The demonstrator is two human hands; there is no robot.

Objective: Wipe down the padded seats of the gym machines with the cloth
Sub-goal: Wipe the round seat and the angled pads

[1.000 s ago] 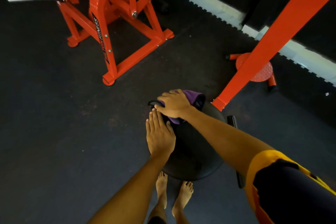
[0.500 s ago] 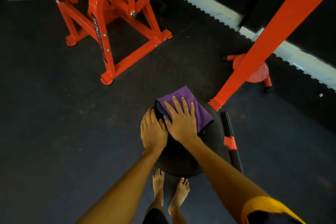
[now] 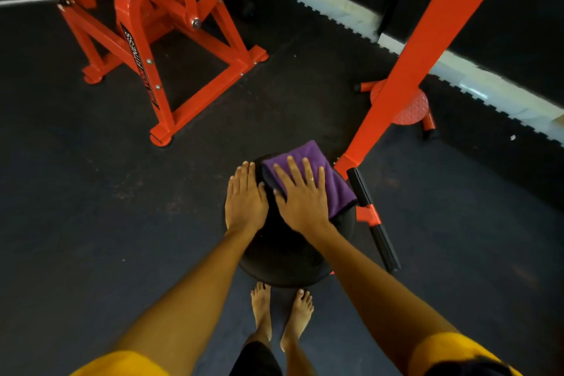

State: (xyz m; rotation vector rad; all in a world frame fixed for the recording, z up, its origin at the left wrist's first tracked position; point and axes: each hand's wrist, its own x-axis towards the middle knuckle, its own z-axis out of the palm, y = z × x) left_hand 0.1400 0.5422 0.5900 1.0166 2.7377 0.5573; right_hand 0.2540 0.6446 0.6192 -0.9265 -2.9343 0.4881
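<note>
Your right hand [image 3: 302, 201] lies flat on the purple cloth [image 3: 338, 192], fingers straight and spread. The palm presses the cloth down on the round black padded seat [image 3: 283, 256], and the hand grips nothing. One ring shows on a finger.

The single cloth is folded to a rough rectangle and covers the far right part of the seat. Its far corner reaches the far rim and its right edge runs to the right rim. The near half of the pad is bare.

Your left hand [image 3: 245, 198] rests flat on the seat's left rim, fingers together and pointing away. Its thumb is just beside the cloth's left edge.

On the right, room is tight. One black-and-orange bar [image 3: 374, 220] runs close along the rim, and one slanted orange post [image 3: 427, 49] comes down just beside the seat's far right.

To the left and near you the dark floor [image 3: 91, 192] lies open. Your two bare feet [image 3: 282, 314] stand at the seat's near rim.

Farther out, one orange machine frame [image 3: 146, 40] stands far left and one round orange plate [image 3: 410, 110] sits beyond the post.
</note>
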